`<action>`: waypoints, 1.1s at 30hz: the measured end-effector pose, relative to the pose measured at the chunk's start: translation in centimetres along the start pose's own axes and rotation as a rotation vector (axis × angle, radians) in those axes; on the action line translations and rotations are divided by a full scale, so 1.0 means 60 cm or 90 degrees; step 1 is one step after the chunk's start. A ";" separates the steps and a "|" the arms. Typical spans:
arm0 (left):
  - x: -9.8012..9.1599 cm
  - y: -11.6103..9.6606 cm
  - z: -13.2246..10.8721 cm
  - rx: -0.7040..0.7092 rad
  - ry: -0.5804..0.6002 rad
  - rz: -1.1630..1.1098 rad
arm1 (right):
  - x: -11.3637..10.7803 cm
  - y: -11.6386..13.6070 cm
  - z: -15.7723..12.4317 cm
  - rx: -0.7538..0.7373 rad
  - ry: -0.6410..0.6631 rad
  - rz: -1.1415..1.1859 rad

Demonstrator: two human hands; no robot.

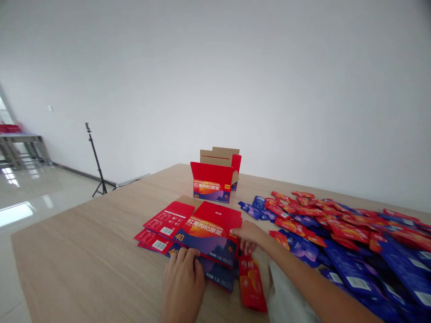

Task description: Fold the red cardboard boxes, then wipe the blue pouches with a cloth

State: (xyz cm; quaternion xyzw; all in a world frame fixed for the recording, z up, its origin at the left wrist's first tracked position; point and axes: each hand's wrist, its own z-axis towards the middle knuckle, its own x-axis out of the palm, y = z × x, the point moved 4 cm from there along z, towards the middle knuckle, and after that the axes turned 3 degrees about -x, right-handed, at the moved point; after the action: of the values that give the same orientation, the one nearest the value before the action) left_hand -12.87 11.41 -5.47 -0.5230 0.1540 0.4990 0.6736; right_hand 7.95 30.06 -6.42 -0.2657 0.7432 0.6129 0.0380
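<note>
My left hand (184, 280): fingers together, grip unclear. Right hand (249, 236): pinching flat carton (208, 231); uneven pull may crease it.

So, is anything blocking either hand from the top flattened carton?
Nothing visible blocks the top flattened carton: the left hand is at its near edge, the right hand at its right edge. The red pouch lies beside it, not over it.

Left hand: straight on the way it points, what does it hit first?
The left hand would likely meet the flat boxes first, directly ahead of it; it looks already against them, though depth is hard to judge.
</note>
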 end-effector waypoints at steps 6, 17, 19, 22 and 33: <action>-0.016 -0.008 0.005 -0.011 0.018 -0.034 | 0.027 0.020 -0.039 0.063 0.065 0.128; -0.049 0.037 0.042 -0.175 -0.066 -0.215 | -0.099 0.055 -0.182 -0.087 -0.069 0.299; -0.061 0.044 0.045 -0.220 -0.087 -0.249 | -0.144 0.048 -0.233 -0.099 -0.099 0.303; -0.071 0.041 0.039 -0.259 -0.087 -0.301 | -0.207 0.027 -0.328 -0.118 -0.134 0.289; 0.001 -0.104 -0.108 -0.232 0.267 -0.586 | -0.314 -0.129 -0.653 -0.100 -0.273 0.199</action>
State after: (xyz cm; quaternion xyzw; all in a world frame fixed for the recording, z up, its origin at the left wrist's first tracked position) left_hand -5.61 6.17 -4.75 -0.7330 -0.0489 0.0559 0.6762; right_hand 38.02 -0.71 3.50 -0.0141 0.7004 0.7092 0.0793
